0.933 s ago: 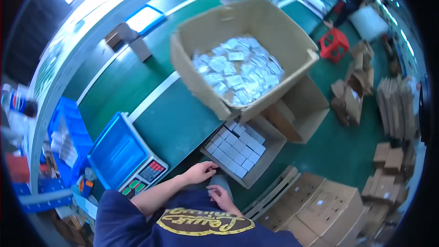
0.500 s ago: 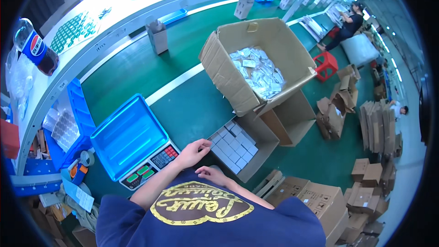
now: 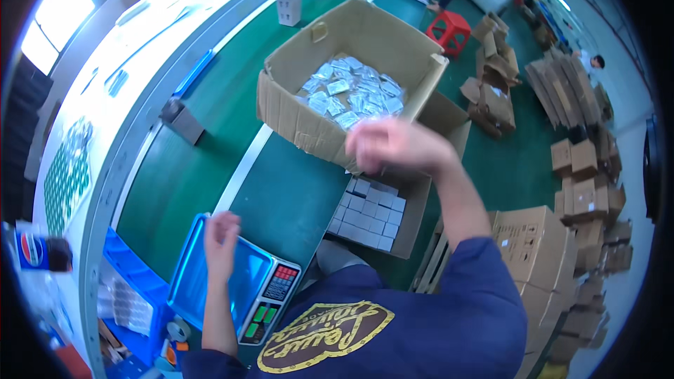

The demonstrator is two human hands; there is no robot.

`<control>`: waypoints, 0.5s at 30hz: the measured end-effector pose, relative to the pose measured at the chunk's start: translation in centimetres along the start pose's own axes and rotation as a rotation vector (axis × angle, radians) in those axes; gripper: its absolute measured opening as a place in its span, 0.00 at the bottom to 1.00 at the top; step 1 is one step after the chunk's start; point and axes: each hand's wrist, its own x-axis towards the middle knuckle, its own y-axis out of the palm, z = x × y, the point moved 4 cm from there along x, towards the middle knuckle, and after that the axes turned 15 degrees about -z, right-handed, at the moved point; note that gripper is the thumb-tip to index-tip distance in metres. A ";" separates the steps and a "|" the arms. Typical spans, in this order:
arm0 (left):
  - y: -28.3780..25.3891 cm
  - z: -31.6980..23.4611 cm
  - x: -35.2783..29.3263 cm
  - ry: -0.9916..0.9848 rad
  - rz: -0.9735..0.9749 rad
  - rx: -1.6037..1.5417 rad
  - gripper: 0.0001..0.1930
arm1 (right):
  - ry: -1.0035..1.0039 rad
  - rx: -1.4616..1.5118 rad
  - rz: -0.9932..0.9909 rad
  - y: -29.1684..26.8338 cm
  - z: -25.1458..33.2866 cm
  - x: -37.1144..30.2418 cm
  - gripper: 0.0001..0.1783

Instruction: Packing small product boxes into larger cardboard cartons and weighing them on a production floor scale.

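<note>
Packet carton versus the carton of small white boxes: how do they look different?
The packet carton looks larger; the white-box carton looks smaller. The packet carton holds a loose heap of shiny packets, while the white-box carton holds white boxes set in rows. The packet carton's near edge partly hides the white-box carton. Both are brown and open-topped.
</note>
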 end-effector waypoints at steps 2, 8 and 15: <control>-2.3 0.8 6.2 0.105 -0.183 0.000 0.20 | -0.094 -0.282 -0.169 -4.8 -1.9 7.4 0.11; -3.6 5.1 21.4 0.023 -0.507 0.028 0.44 | 0.291 -1.318 0.275 -10.0 -28.7 23.5 0.29; -8.0 8.1 30.4 -0.339 -0.539 0.409 0.61 | 0.304 -1.281 -0.033 -4.0 -27.0 23.2 0.44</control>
